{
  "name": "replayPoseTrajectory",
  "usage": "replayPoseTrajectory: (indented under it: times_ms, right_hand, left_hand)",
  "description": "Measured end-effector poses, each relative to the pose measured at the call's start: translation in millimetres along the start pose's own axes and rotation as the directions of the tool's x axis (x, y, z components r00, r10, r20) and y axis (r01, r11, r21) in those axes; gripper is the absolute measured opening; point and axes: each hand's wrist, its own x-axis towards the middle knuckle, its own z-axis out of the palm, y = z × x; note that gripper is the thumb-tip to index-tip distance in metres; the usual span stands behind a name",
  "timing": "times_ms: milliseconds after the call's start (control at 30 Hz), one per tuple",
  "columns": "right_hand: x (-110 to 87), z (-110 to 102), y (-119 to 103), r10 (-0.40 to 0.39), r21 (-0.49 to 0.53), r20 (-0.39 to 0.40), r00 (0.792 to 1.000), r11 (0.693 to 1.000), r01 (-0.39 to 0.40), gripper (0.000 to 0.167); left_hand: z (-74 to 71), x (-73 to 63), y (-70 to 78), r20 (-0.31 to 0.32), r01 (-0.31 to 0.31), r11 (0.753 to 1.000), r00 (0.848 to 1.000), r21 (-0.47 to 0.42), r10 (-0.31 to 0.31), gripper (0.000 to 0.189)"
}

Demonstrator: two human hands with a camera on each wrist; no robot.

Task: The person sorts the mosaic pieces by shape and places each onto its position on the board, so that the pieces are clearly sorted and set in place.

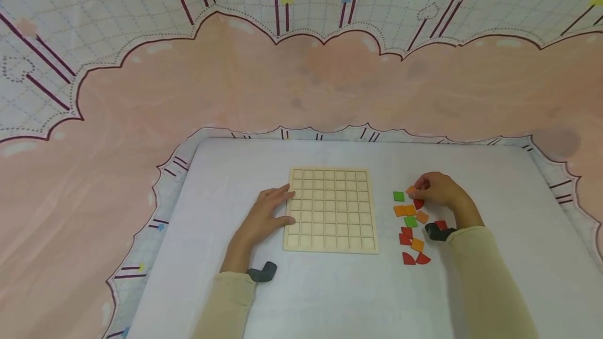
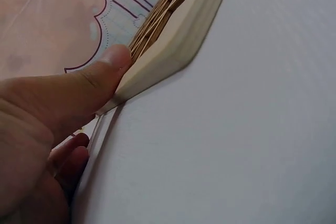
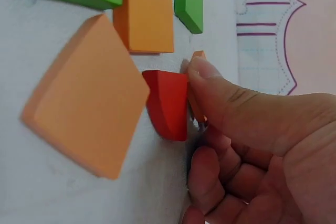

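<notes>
A pale wooden grid board (image 1: pixel 331 211) lies on the white table. My left hand (image 1: pixel 265 212) rests at its left side, thumb and fingertips spread along the rim. In the left wrist view the thumb (image 2: pixel 105 72) touches the board's raised edge (image 2: pixel 168 51). To the right of the board, my right hand (image 1: pixel 438 190) pinches a small orange block (image 1: pixel 411 190) between thumb and fingers. The right wrist view shows this orange block (image 3: pixel 197 93) edge-on, mostly hidden by the thumb. Right beside it lies a red curved-sided block (image 3: pixel 170 103).
Several loose blocks lie right of the board: green squares (image 1: pixel 398 196), orange pieces (image 1: pixel 417 245) and red quarter-circles (image 1: pixel 409 259). Another red piece (image 1: pixel 440 225) sits near the right wrist's black camera (image 1: pixel 438 232). A patterned cloth (image 1: pixel 301 82) hangs behind the table.
</notes>
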Motion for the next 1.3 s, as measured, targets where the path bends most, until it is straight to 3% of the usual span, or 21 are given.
replayPoseTrajectory:
  times_ms: [200, 300, 533, 700, 933, 1100, 1300]
  right_hand:
    - [0.2, -1, -1, -0.006, -0.002, 0.022, 1.0, 1.0, 0.006, 0.042]
    - [0.7, -2, -1, -0.009, 0.002, 0.036, 0.999, 1.0, 0.008, 0.043]
    - [2.8, 0, 3, -0.006, 0.023, 0.052, 0.999, 1.0, 0.004, 0.039]
    - [1.6, -1, 2, -0.005, 0.026, 0.052, 0.999, 1.0, 0.003, 0.04]
    - [-5.9, 0, 1, -0.04, 0.041, 0.019, 0.999, 0.998, 0.039, 0.037]
    - [-9.9, 6, -1, -0.044, 0.051, -0.053, 0.998, 0.998, 0.046, 0.035]
    - [-14.2, 17, -17, -0.069, 0.142, -0.115, 0.991, 0.986, 0.085, 0.035]
  left_hand:
    - [-3.9, -0.1, -0.2, -0.013, 0.048, 0.977, 0.999, 0.205, -0.046, 0.085]
    - [-4.7, -1.1, -1.4, -0.008, 0.071, 0.963, 0.997, 0.259, -0.071, 0.088]
    - [-9.0, -5.6, -8.4, 0.057, -0.002, 0.977, 0.998, 0.214, -0.011, 0.088]
    - [-13.7, -6.8, -8.7, 0.109, -0.016, 0.986, 0.994, 0.167, -0.002, 0.087]
    - [-9.8, -3.8, -9.3, 0.085, -0.068, 0.983, 0.995, 0.173, 0.054, 0.088]
    - [-5.3, -2.6, -7.7, 0.058, -0.069, 0.985, 0.996, 0.158, 0.061, 0.086]
    - [-2.4, -1.6, -6.2, 0.043, -0.064, 0.989, 0.997, 0.13, 0.059, 0.084]
